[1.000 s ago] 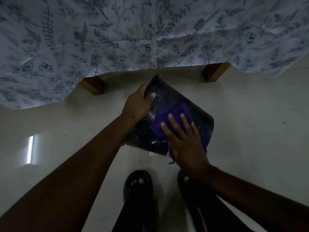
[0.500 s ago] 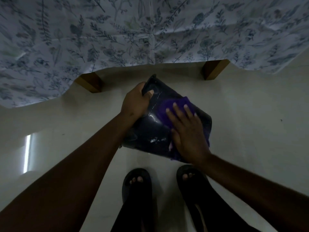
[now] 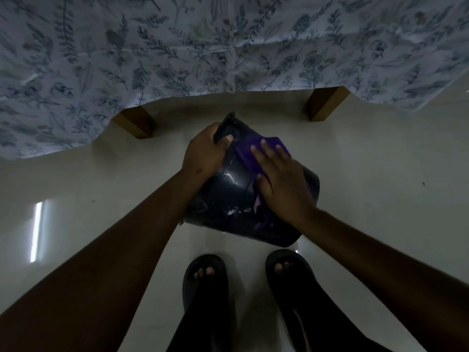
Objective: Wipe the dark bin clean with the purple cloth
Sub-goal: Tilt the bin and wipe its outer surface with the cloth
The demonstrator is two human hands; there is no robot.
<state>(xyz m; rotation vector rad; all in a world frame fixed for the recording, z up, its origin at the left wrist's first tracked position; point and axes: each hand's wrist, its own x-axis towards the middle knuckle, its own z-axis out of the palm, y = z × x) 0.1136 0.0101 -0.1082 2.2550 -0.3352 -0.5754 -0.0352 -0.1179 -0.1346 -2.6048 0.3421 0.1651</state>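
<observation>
While the dark bin (image 3: 243, 199) lies tipped on its side on the pale floor (image 3: 380, 199), just in front of the person's sandalled feet (image 3: 205, 275), wiping is under way. Left hand (image 3: 205, 153): fingers curled tight over the bin's far rim, thumb on the outer wall, steadying it. Right hand (image 3: 281, 184): flat, fingers spread, pressing the purple cloth (image 3: 256, 151) against the upturned side wall, near the rim end. A tail of cloth appears to trail under the palm toward the base, though dim light makes this hard to confirm.

Progress, judged: mid-task. Upturned wall is glossy, with a bright highlight left of the cloth, possibly damp from wiping. Pale specks or smears show lower down near the base; cannot tell if dirt or reflections. Side resting on the floor, the base and the inside are hidden, so likely not finished; bin would need turning to reach them.

Surroundings: leaf-print sheet (image 3: 228, 47) hangs over two wooden legs (image 3: 137, 123) behind the bin.
</observation>
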